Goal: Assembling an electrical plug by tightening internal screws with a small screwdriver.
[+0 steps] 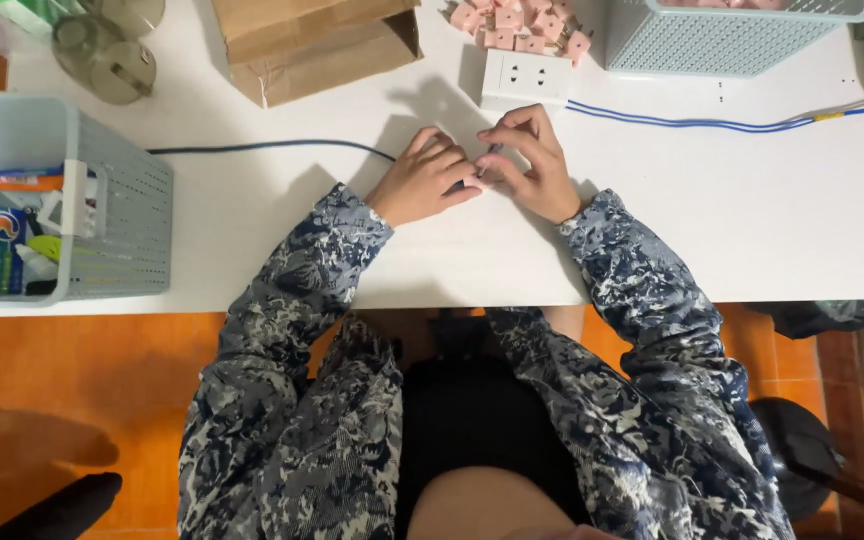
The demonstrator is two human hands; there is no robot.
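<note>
My left hand (420,180) and my right hand (530,162) meet over the white table (732,220), fingers curled together on a small dark object (487,160) that is mostly hidden between them. A dark cable (272,146) runs from the left across the table to my left hand. Just beyond my fingers lies a white power strip (524,78) with a blue cable (692,122) trailing right. A pile of small pink plugs (522,25) sits behind the strip.
A pale blue perforated basket (112,210) holding pens and packets stands at the left edge. Another pale basket (722,35) is at the back right. A brown paper bag (312,45) and clear tape dispensers (107,50) lie at the back. Orange floor shows below.
</note>
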